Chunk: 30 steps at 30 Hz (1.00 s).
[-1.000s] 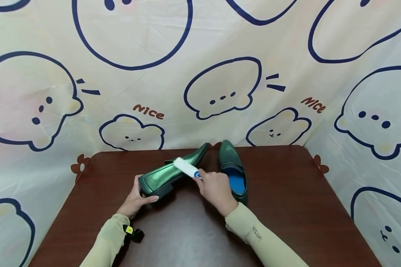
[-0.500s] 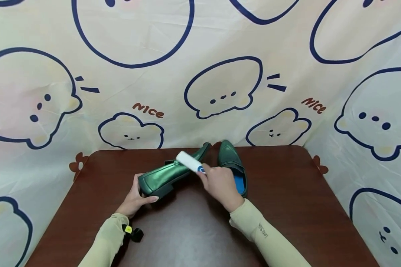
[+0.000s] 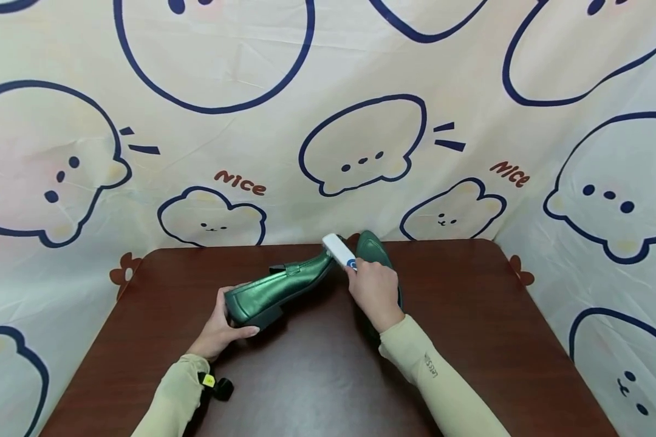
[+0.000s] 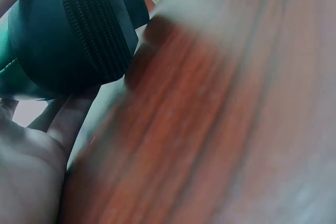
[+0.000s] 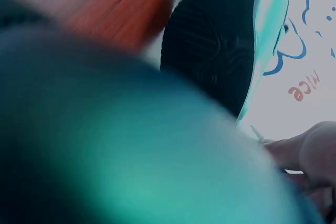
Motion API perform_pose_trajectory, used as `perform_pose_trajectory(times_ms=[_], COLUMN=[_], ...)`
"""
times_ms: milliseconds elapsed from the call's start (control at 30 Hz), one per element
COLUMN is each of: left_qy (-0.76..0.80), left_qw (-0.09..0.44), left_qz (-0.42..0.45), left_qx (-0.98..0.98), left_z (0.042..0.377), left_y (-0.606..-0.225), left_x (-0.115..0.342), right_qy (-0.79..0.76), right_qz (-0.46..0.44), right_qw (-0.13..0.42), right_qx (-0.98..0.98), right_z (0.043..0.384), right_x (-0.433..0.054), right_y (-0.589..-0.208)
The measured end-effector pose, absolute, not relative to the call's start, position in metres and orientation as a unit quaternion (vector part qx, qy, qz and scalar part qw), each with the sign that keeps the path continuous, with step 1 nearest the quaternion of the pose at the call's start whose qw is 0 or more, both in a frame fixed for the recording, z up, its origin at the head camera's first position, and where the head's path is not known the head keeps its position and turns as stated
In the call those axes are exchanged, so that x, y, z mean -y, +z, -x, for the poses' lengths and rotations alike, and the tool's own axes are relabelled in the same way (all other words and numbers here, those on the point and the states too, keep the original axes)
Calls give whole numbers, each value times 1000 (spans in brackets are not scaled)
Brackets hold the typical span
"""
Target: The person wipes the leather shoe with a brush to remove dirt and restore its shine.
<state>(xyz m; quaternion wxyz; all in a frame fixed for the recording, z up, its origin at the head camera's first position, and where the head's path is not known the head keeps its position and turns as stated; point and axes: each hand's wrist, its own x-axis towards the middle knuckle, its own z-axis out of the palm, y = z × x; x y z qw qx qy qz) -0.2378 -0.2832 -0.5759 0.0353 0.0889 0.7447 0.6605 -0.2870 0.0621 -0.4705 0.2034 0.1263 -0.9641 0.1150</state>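
Observation:
A shiny green loafer lies tilted on its side in the head view, sole toward me and toe pointing to the back. My left hand grips its heel end, thumb on the heel's near side; the left wrist view shows the dark heel close up. With my right hand I hold a slim white brush with a blue mark, its head at the loafer's toe. A second green loafer stands to the right, partly covered by my right hand. It blurs the foreground of the right wrist view.
The brown wooden table ends at a back edge against a white cartoon-printed curtain, which also hangs at both sides. A small black camera is strapped at my left wrist.
My right hand has carried the brush right and back along the loafer, from its middle to its toe. It now covers more of the second loafer. The left hand keeps its hold.

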Motion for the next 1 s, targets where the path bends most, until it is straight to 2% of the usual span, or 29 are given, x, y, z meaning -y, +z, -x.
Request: perform_pose_trajectory(times_ms=[200,400,567,733,867,1000], left_qy=[616,514,360,243,228,214], left_qw=[26,-32,-67,-152,-224,-271], left_qz=[-91,-120,-135,-86,-56,-70], left_qx=[-782,-849,-921,-954,-946,-936], left_z=[240,248,256,268,270,271], left_y=[-572,-550,-522,-523,-532,-534], left_x=[284,297,277,239,226,226], right_qy=[132,124,124,121,126,144], right_qz=[-122,-144,-157,-157,-185,-234], right_qw=[175,195,212,209,171,134], right_qx=[968,962,957,958,960,952], right_z=[290,288,288,286,276,268], right_x=[-69,-65,-63,-64,-59,-47], right_y=[-467,-471,-474,-472,-467,-466])
